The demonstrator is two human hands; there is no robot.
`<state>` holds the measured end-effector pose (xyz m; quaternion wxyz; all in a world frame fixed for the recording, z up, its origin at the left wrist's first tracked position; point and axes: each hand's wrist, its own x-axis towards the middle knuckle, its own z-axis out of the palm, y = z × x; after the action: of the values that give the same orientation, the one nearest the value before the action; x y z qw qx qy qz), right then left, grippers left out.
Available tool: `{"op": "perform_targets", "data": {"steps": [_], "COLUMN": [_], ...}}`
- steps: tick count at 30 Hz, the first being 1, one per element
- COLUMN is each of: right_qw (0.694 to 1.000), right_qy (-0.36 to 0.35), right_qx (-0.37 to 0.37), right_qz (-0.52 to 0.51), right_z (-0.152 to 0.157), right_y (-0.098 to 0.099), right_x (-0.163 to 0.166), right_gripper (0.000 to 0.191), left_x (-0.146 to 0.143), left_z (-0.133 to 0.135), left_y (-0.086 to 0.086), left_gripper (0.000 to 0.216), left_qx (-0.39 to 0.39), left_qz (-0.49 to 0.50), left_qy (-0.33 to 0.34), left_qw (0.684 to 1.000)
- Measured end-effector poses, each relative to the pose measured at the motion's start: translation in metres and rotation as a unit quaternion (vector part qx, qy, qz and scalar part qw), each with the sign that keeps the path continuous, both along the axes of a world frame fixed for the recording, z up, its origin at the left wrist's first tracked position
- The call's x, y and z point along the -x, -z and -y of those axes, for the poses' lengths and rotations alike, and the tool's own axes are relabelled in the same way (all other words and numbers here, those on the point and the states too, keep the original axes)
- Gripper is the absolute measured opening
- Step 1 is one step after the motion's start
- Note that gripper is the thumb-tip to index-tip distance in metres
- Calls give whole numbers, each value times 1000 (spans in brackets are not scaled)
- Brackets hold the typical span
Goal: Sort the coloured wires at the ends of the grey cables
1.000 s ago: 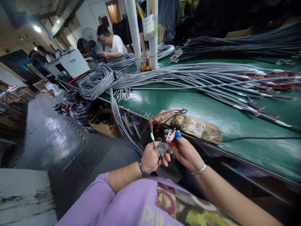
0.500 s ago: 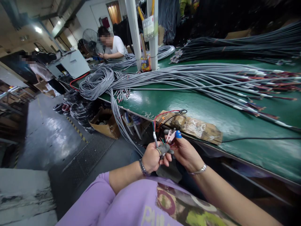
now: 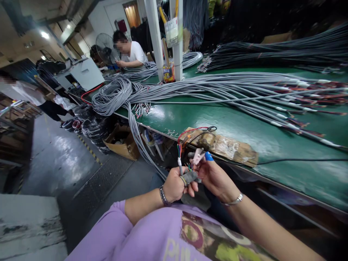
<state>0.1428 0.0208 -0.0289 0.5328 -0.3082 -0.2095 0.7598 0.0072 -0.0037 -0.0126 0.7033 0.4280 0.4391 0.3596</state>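
My left hand (image 3: pixel 175 183), with grey covers on its thumb and a finger, is closed around a grey cable (image 3: pixel 181 170). Above a white band on that cable, coloured wires (image 3: pixel 179 149) fan out toward the bench edge. More short wire ends (image 3: pixel 190 168) stick up by the left thumb. My right hand (image 3: pixel 217 180) has blue tape on its thumb and pinches a pale pink spring clip (image 3: pixel 198 156) just above those ends. Whether the clip's jaws touch a wire is too small to tell. A taped cardboard-covered board (image 3: pixel 228 148) lies beyond, carrying red and black leads.
Grey cable bundles (image 3: pixel 206 88) stretch across the green bench (image 3: pixel 168 117), with a coil (image 3: pixel 114 96) at its left end. Black cables (image 3: pixel 272 50) lie behind. An open carton (image 3: pixel 123 145) stands on the floor. A co-worker (image 3: pixel 133 54) sits opposite; another person (image 3: pixel 29 95) is at far left.
My right hand and the clip have shifted slightly right, and the clip has turned more upright. My left hand stays on the cable. The person at far left has moved further left.
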Motion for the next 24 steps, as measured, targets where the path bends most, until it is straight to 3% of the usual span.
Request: {"op": "perform_targets", "data": {"steps": [13,19,24], "right_qw": [1000,997,995], "right_qy": [8,-60,-93], "right_qx": [12,-35,-31], "right_qz": [-4,-29,-29], "right_z": [-1,0,2], "right_y": [-7,0,0], "right_x": [-2,0,2], "right_gripper": [32,38,41], "left_x": [-10,-15,-17], "left_z": [4,3,3], "left_y": [0,-2,2], "left_gripper": [48,48,47], "left_qx": [33,46,42], "left_qz": [82,84,74], "left_qy": [-74,-93,-76], "left_qw": [993,991,993]}}
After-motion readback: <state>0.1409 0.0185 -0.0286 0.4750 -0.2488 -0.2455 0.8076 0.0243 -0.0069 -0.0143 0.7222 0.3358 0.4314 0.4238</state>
